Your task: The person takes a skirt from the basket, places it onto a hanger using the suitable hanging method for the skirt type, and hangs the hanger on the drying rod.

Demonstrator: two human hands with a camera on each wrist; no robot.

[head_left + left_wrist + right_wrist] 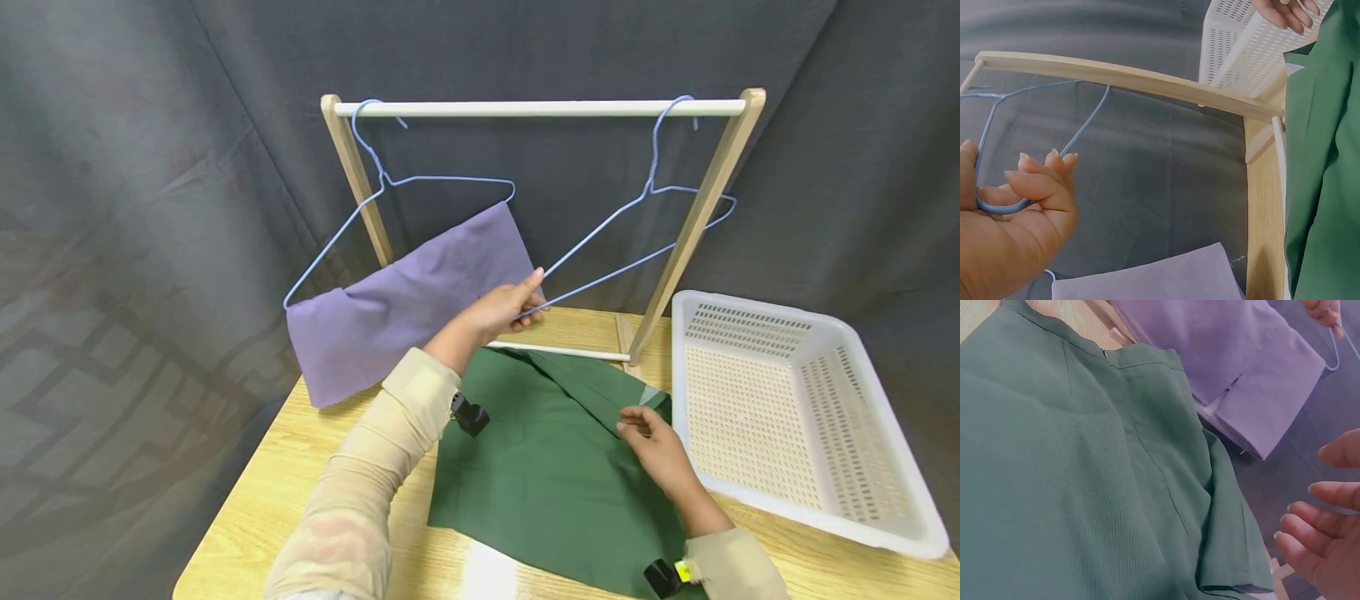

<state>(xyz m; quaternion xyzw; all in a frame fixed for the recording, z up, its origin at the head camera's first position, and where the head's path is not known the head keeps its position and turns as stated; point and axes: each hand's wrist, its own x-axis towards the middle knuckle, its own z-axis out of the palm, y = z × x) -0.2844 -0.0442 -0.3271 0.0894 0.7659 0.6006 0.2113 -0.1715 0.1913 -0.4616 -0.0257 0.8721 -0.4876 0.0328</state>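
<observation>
Two blue wire hangers [649,185], left hand [504,310] gripping one; right hand [660,450] relaxed near one green cloth garment [540,467]; white plastic basket [750,417] toward table's [247,533] right edge.

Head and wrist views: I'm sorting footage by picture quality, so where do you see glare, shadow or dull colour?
Head view: white glare on the table, beside the near edge of the green cloth; left wrist view: a soft dark patch, likely a shadow, on the table at the bottom; right wrist view: the green cloth looks greyer than in the head view.
</observation>
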